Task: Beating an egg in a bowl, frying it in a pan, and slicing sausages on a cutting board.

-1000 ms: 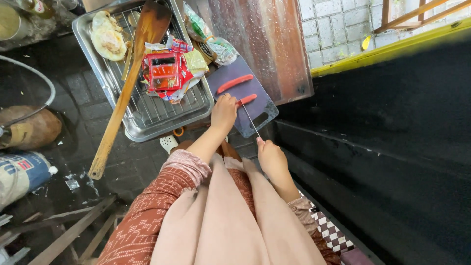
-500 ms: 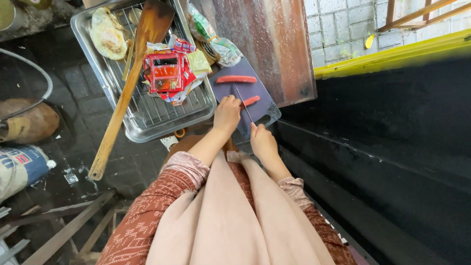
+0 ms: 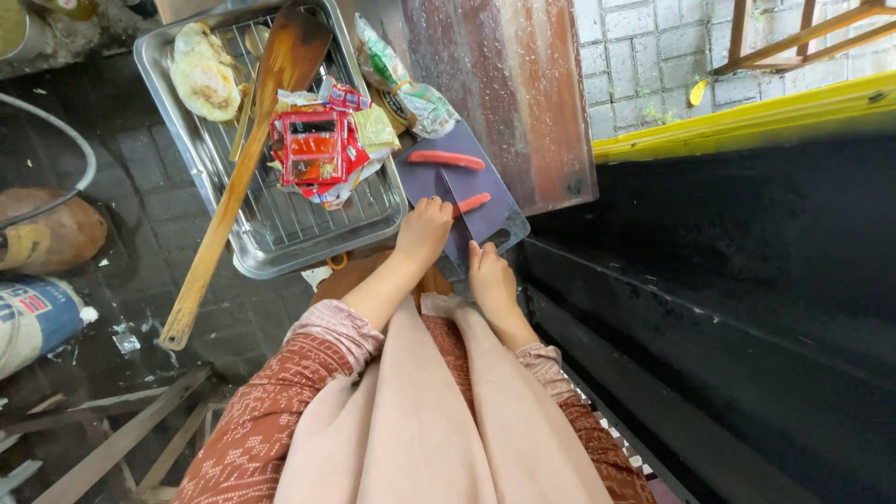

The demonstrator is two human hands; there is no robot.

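A purple cutting board lies on the ground in front of my knees. Two red sausages rest on it: one whole sausage at the far side and a nearer sausage. My left hand presses on the near sausage's left end, fingers curled. My right hand sits at the board's near edge, closed around the handle of a knife. The blade runs away from me across the board, right beside the near sausage.
A metal tray with a wire rack holds fried eggs, red packets and a long wooden paddle. A green bag and a rusty sheet are behind the board. A black wall stands right, a sack left.
My right hand has moved forward to the board's near edge, bringing the knife blade over the board by the near sausage. My left hand stays on the sausage.
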